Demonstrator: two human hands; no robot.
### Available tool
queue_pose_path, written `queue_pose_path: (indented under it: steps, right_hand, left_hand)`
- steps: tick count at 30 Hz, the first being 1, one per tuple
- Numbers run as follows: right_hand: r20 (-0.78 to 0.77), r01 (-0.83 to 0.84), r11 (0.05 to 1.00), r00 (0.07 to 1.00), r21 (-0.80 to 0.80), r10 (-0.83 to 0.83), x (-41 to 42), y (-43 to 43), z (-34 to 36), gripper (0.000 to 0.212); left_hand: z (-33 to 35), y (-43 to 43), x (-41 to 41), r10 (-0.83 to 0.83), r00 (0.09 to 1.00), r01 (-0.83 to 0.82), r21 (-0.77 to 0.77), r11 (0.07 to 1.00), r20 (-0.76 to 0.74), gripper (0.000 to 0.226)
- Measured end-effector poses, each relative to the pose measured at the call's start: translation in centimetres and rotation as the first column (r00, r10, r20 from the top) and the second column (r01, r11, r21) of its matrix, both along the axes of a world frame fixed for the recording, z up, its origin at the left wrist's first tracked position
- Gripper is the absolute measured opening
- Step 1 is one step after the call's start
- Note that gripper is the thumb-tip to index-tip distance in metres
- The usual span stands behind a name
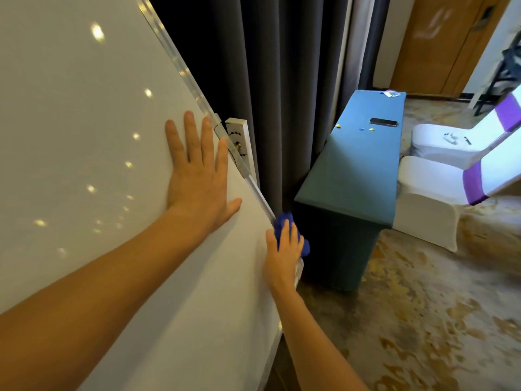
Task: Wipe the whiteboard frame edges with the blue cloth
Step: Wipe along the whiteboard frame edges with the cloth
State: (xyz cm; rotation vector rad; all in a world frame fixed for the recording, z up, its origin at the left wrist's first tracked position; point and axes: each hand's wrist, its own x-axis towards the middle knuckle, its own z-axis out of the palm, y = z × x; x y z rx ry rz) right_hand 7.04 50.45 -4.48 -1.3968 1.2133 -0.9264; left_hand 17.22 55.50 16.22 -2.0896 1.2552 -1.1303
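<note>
Grip: my right hand (283, 256) is clamped on the blue cloth (284, 221), fingers curled over the bunched fabric.
Cloth position: I see it pressed against the right edge of the whiteboard frame (260, 197), low on that silver strip.
Left hand: my left hand (198, 176) lies flat on the whiteboard (84, 136), fingers spread apart, holding nothing, fingertips near the frame.
Behind the edge: dark curtains (267, 80) hang just beside the board.
Side table: a table with a teal cover (352, 170) stands well apart to the right, with a dark phone (383, 122) on top.
Small bits: yellow and blue pieces by the phone, possibly magnets; too small for me to tell.
Seating: white-covered chairs (428, 198) with purple sashes.
</note>
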Motion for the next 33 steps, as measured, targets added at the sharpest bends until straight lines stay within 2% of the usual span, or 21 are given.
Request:
queue_pose_path:
  steps: [3, 6, 8, 11, 13, 15, 18, 21, 22, 25, 29, 31, 33]
  right_hand:
    - [0.064, -0.084, 0.969, 0.993, -0.231, 0.101, 1.7, 0.9, 3.2, 0.073]
    - [0.037, -0.108, 0.936, 0.991, -0.334, 0.128, 1.0, 0.7, 2.4, 0.064]
    - [-0.031, -0.085, 0.957, 0.996, -0.278, 0.079, -0.8, 0.8, -0.3, 0.059]
    - [-0.077, 0.016, 1.000, 0.997, -0.001, -0.016, -2.7, 1.0, -3.4, 0.057]
    - [-0.096, 0.038, 0.997, 0.995, 0.072, -0.031, -2.0, 1.1, -2.5, 0.059]
    - [-0.065, -0.002, 1.000, 0.998, 0.019, 0.004, -0.2, 1.3, -0.3, 0.065]
    - [0.004, -0.073, 0.986, 0.997, -0.147, 0.075, 1.0, 2.1, 1.7, 0.072]
    - [-0.086, -0.111, 0.942, 0.992, -0.317, 0.088, -1.5, 2.1, -1.3, 0.065]
    - [-0.132, -0.115, 0.946, 0.988, -0.305, 0.077, -2.7, 2.1, -2.9, 0.064]
    - [-0.180, -0.023, 0.997, 0.984, -0.077, 0.009, -5.1, 2.0, -6.7, 0.062]
    - [-0.123, 0.108, 0.989, 0.988, 0.099, -0.095, -3.7, 1.0, -4.7, 0.056]
    - [-0.122, 0.053, 0.997, 0.991, 0.049, -0.046, -2.5, 0.9, -3.0, 0.060]
    - [-0.113, -0.024, 0.994, 0.994, -0.107, 0.012, -1.6, 2.0, -1.5, 0.067]
  left_hand:
    - [-0.2, -0.2, -0.1, 0.009, 1.000, -0.009, -0.004, 1.000, -0.001, 0.116]
    - [-0.1, -0.2, -0.4, 0.010, 1.000, -0.010, -0.002, 1.000, -0.014, 0.116]
    - [-0.1, -0.2, -0.5, 0.002, 1.000, -0.002, -0.002, 1.000, -0.020, 0.115]
    - [-0.2, -0.2, -0.6, -0.008, 1.000, 0.008, 0.001, 1.000, -0.026, 0.115]
    - [-0.1, -0.1, -0.6, -0.001, 1.000, 0.001, -0.006, 1.000, -0.022, 0.116]
    - [0.0, -0.3, -0.5, 0.003, 1.000, -0.004, -0.013, 1.000, -0.016, 0.117]
    - [-0.1, -0.6, -0.3, 0.008, 1.000, -0.008, -0.019, 1.000, -0.007, 0.118]
    - [-0.1, -0.8, -0.6, 0.005, 1.000, -0.005, -0.015, 1.000, -0.014, 0.119]
    - [-0.1, -0.9, -0.7, 0.001, 1.000, -0.001, -0.012, 1.000, -0.018, 0.119]
    - [-0.3, -1.0, -0.9, -0.004, 1.000, 0.004, -0.008, 1.000, -0.020, 0.119]
    - [-0.4, -1.0, -0.9, 0.005, 1.000, -0.005, -0.010, 1.000, -0.011, 0.118]
    - [-0.4, -1.1, -0.8, 0.014, 1.000, -0.014, -0.014, 1.000, -0.021, 0.117]
    - [-0.4, -0.8, -0.6, -0.002, 0.999, 0.000, -0.031, 1.000, -0.039, 0.114]
